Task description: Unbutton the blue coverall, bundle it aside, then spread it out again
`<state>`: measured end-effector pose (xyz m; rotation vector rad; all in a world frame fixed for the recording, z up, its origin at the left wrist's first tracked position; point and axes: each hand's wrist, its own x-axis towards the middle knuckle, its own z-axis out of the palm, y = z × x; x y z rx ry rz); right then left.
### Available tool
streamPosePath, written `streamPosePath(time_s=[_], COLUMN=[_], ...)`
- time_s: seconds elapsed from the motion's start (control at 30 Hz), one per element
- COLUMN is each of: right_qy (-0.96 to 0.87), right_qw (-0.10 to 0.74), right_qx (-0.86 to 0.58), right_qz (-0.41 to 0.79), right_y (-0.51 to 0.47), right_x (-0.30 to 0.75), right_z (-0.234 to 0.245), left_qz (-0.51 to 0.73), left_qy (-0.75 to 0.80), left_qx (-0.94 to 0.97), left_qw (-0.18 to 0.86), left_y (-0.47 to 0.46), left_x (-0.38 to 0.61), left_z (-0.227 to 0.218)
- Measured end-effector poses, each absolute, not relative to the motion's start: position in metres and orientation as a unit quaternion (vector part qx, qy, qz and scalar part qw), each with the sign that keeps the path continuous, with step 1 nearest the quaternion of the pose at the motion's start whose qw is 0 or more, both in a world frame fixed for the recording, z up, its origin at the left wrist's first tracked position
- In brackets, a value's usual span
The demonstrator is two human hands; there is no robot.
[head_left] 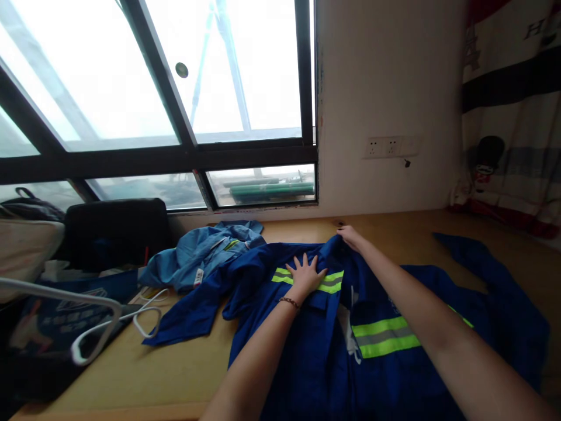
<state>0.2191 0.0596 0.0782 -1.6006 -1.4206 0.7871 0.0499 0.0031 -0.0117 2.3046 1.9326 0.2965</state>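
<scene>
A dark blue work jacket (293,345) with yellow-green and grey reflective strips lies spread on the wooden table, its front partly open. My left hand (305,276) rests flat on the chest strip at the left, fingers spread. At the collar, my right hand (349,237) pinches the jacket's edge between closed fingers. One sleeve stretches out to the left, the other to the far right. Something white shows in the front opening, too unclear to name. My right forearm hides part of the right chest.
A light blue garment (193,251) with a white tag lies crumpled behind the left sleeve. White hangers (100,298) jut in at the left, near a black bag (116,234). Beyond the wooden table (193,374) are a window, wall sockets (390,146) and a curtain (512,134).
</scene>
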Motion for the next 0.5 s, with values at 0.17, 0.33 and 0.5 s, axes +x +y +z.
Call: streamPosePath(time_s=[0.17,0.33,0.5], right_qy=[-0.604,-0.583,-0.576], right_qw=[0.387,0.171,0.214], right_qx=[-0.67,-0.78,-0.736], right_qz=[0.191,0.146,0.285], right_y=[-0.002,-0.072,-0.056], right_x=[0.218,0.225,0.219], right_z=[0.06,0.014,-0.008], left_qz=[0.103,0.101,0.098], left_qy=[0.663,0.68,0.681], left_qx=[0.74,0.725,0.725], left_qw=[0.042,0.035,0.031], left_y=[0.027,0.041,0.038], left_x=[0.034,0.028,0.024], left_z=[-0.024,-0.024,-0.024])
